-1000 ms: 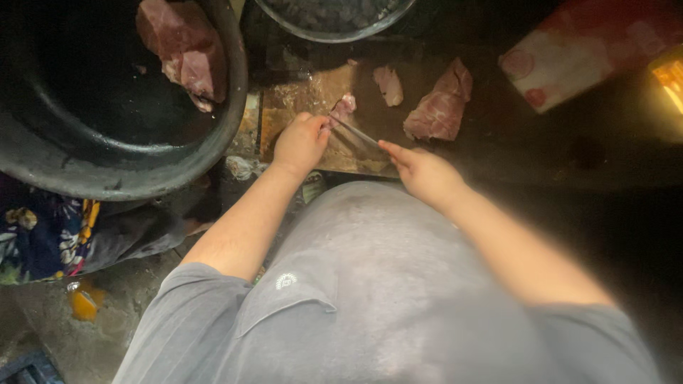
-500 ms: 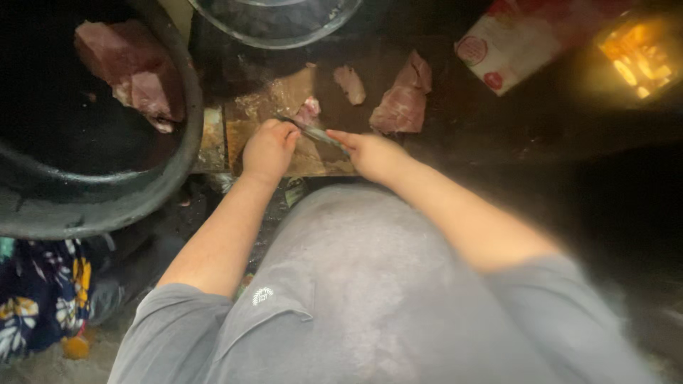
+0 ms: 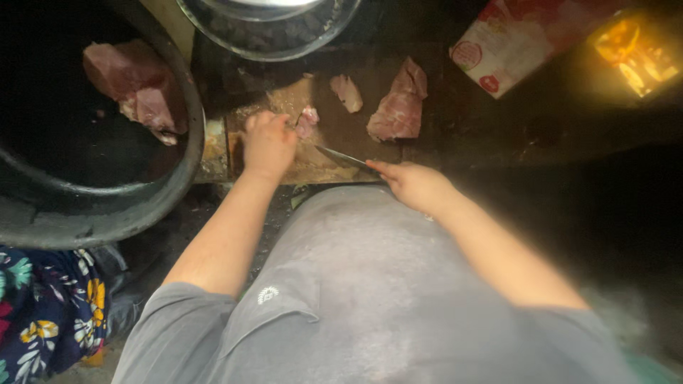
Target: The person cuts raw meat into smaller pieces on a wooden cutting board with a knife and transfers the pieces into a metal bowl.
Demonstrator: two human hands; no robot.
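My left hand (image 3: 268, 144) rests on a wooden cutting board (image 3: 334, 135) and pinches a small piece of raw meat (image 3: 307, 121). My right hand (image 3: 413, 183) grips a knife (image 3: 343, 158) whose blade points left toward the left hand, just above the board's near edge. A large chunk of raw meat (image 3: 398, 110) and a smaller slice (image 3: 347, 91) lie further back on the board.
A big dark basin (image 3: 107, 206) at the left holds raw meat pieces (image 3: 135, 92). A metal bowl (image 3: 270, 32) stands behind the board. A red and white package (image 3: 512, 46) lies at the upper right. Floral cloth (image 3: 43, 306) is at the lower left.
The knife has drawn back from the small meat piece toward the board's near edge. My left hand stays on the small piece. The view has shifted slightly.
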